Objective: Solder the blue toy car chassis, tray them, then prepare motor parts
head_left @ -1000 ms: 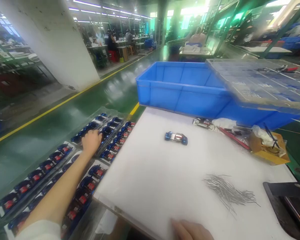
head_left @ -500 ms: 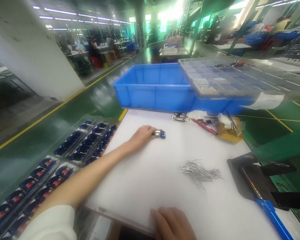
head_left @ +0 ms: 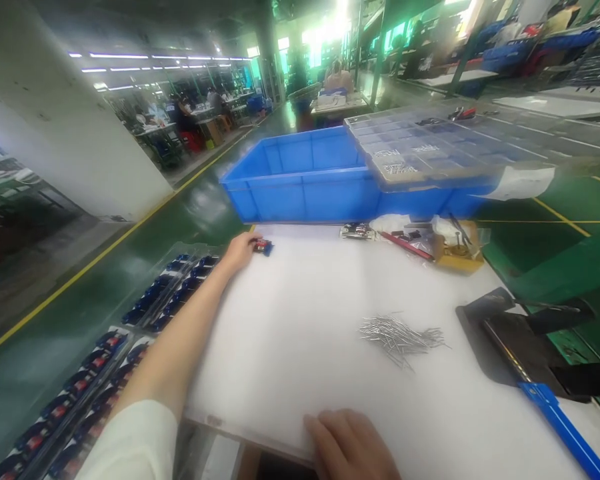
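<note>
My left hand (head_left: pixel 239 252) is at the far left corner of the white tabletop (head_left: pixel 300 313). Its fingers are closed on the near end of a small blue toy car (head_left: pixel 264 247) with dark and reddish details. My right hand (head_left: pixel 353 440) lies at the near edge of the table, fingers lowered onto the surface and nothing visible in them; its underside is hidden. Between the hands, to the right, a loose pile of thin metal pins (head_left: pixel 399 339) is spread on the white top.
Trays of similar blue pieces (head_left: pixel 83 385) stand left of the table. Beyond it are a blue crate (head_left: pixel 305 193) and a clear compartment box (head_left: pixel 430 150). A yellow box (head_left: pixel 459 259), a red pen-like stick (head_left: pixel 405 245) and a black stand with a blue handle (head_left: pixel 550 420) are rightward.
My left hand has moved left and away from me, carrying the toy car to the table's far left corner. My right hand has stayed nearly in place. The view has shifted slightly.
</note>
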{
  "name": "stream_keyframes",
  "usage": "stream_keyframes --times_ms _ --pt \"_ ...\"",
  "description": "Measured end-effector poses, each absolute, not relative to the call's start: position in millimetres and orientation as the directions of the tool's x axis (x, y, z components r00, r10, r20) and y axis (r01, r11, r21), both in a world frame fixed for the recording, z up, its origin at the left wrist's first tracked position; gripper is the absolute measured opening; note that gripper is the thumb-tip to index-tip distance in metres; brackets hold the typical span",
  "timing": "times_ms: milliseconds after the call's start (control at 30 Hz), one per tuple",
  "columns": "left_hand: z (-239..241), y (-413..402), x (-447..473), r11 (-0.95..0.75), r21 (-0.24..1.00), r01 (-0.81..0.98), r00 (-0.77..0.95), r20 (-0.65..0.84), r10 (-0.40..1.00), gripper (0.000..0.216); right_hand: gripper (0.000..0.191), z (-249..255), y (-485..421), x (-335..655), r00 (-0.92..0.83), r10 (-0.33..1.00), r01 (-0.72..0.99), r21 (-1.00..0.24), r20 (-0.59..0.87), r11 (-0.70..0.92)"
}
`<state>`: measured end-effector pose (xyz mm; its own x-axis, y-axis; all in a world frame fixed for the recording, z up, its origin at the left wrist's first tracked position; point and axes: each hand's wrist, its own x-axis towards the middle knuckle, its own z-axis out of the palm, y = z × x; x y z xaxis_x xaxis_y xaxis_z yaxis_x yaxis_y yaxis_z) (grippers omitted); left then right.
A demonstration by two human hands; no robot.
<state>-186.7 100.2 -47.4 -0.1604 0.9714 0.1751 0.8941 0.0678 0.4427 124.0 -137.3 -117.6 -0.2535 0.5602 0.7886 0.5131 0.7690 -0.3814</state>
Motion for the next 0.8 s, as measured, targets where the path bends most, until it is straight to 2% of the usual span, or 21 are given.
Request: stream_keyframes --times_ms 167,433,800 --pt "-54.6 96.9 -172.5 0.091 0.479 0.873 -0.222 0.224 0.949 0.033 0.024 -100.4 -133.6 129.9 -0.367 0.536 0.504 -0.322 0.760 0.801" --pt "-48.1 69.7 -129.5 0.136 0.514 0.847 -0.341 0.328 0.881 0.043 0.026 -97.9 -137.5 126.0 -0.328 0.574 0.580 -0.319 0.750 0.749" --pt "-61.1 -6.9 -81.8 0.207 0.513 0.833 -0.402 0.304 0.864 0.041 0.021 -107.4 -136.0 127.3 -0.337 0.565 0.639 -0.258 0.754 0.725"
